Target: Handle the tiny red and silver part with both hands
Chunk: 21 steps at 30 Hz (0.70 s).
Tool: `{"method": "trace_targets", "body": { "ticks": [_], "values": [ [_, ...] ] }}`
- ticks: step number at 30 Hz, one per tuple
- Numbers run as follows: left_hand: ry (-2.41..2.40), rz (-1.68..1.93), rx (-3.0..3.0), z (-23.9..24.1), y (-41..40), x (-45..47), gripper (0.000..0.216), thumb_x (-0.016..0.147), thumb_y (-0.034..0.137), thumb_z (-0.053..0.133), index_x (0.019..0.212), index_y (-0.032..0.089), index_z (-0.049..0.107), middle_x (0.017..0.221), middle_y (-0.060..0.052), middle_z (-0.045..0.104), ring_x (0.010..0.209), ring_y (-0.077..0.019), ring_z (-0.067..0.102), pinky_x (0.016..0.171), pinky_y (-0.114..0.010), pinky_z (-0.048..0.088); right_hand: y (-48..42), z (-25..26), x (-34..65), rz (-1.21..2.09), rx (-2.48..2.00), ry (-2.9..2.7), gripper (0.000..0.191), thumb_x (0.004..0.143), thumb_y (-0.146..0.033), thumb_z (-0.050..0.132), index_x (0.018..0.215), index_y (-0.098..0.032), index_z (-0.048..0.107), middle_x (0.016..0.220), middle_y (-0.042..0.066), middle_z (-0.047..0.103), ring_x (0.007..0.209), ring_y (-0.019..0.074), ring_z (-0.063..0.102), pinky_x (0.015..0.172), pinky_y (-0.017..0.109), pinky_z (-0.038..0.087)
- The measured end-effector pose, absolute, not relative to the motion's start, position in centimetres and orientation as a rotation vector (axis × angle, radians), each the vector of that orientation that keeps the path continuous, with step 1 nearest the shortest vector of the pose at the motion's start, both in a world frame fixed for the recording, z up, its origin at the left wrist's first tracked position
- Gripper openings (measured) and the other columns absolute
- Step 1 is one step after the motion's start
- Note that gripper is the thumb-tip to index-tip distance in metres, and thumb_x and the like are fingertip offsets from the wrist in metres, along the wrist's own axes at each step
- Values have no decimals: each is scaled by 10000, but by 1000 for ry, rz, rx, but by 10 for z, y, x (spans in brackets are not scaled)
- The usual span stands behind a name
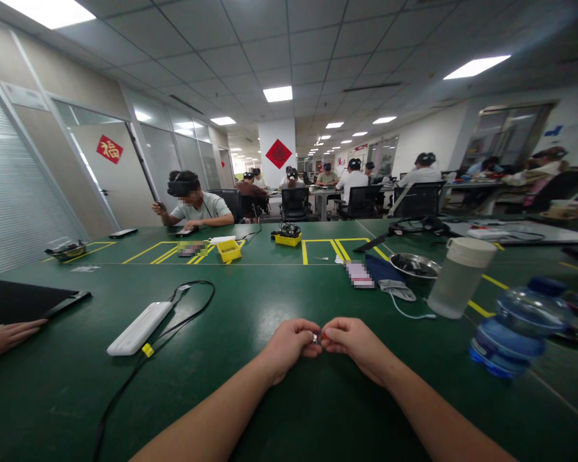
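Both my hands meet low over the green table [250, 301], fingertips touching. My left hand [289, 346] pinches a tiny silvery part [315, 337]. Against it, my right hand [354, 343] pinches a tiny red piece [324, 335]. Both hands are closed in a pinch. The parts are too small to name. Left of my hands lies a white power bank [139, 328] with a black cable [183, 308] looping away from it.
A frosted plastic jar [458, 277], a blue water bottle on its side [520, 327], a metal bowl [414, 266] and a white cable stand at the right. Another person's hand [7, 337] rests at the left edge by a black tablet [24, 300]. Yellow trays [229, 250] and seated people are beyond.
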<state>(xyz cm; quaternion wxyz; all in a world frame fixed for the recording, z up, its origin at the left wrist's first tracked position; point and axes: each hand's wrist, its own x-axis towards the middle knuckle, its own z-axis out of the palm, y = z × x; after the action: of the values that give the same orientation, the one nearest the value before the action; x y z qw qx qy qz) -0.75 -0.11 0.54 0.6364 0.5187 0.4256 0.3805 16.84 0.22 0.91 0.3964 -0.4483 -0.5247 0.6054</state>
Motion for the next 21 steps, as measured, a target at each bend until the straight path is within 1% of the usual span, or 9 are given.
{"method": "trace_targets", "body": {
  "ticks": [10,21],
  "values": [
    [958,882,1176,7,-2,-7,254,742,182,568,973,102,636,810,-98,665,707,-146,641,701,-276,511,1,10,168,1546,-1140,-1325,162,704,-252,674,787,-115,650,758,59,677,722,155,647,716,293,512],
    [951,871,1213,2,-1,-8,266,748,179,562,994,106,631,849,-103,664,743,-148,635,721,-281,504,1,12,167,1546,-1141,-1329,150,692,-232,669,789,-119,649,747,52,677,718,152,652,724,294,517]
  ]
}}
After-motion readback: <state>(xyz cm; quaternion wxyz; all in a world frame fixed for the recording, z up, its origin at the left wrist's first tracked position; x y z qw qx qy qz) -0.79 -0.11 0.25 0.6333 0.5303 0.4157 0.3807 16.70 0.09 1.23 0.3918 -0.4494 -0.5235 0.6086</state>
